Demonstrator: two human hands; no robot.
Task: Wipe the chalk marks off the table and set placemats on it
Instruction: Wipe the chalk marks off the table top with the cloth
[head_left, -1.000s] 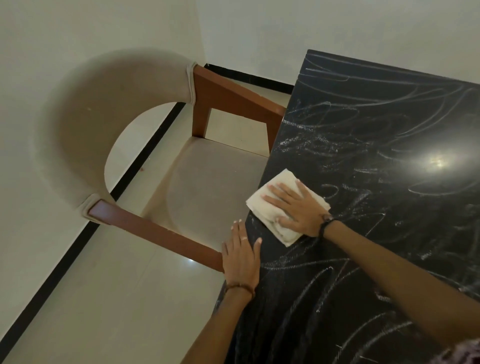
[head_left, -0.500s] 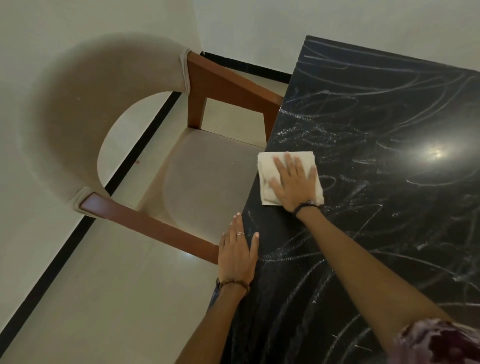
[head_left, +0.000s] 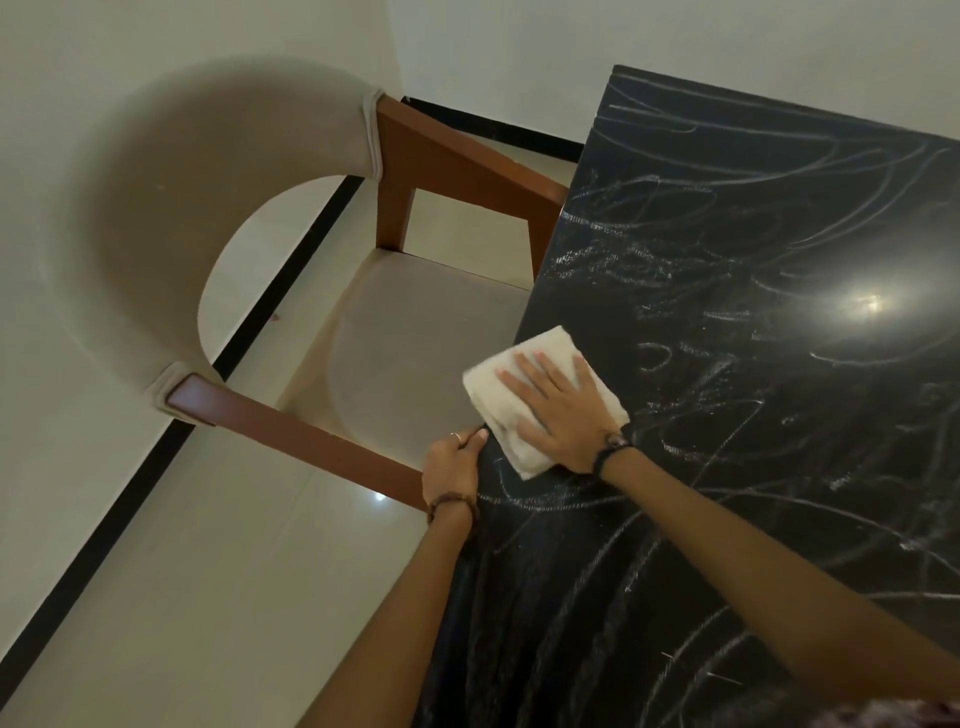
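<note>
The black glossy table (head_left: 753, 467) fills the right side and is scribbled all over with white chalk marks (head_left: 675, 260). A folded white cloth (head_left: 498, 384) lies on the table's left edge, partly overhanging it. My right hand (head_left: 561, 410) presses flat on the cloth with fingers spread and straight. Just below the cloth, my left hand (head_left: 454, 462) grips the table's left edge with its fingers curled over the rim. No placemats are in view.
A chair (head_left: 405, 338) with a beige curved back, beige seat and brown wooden arms stands pushed against the table's left side. Pale tiled floor (head_left: 208, 597) with a black skirting strip runs along the white walls.
My right hand slid the cloth back toward me along the table's left edge. My left hand went from lying flat at the edge to curling over it.
</note>
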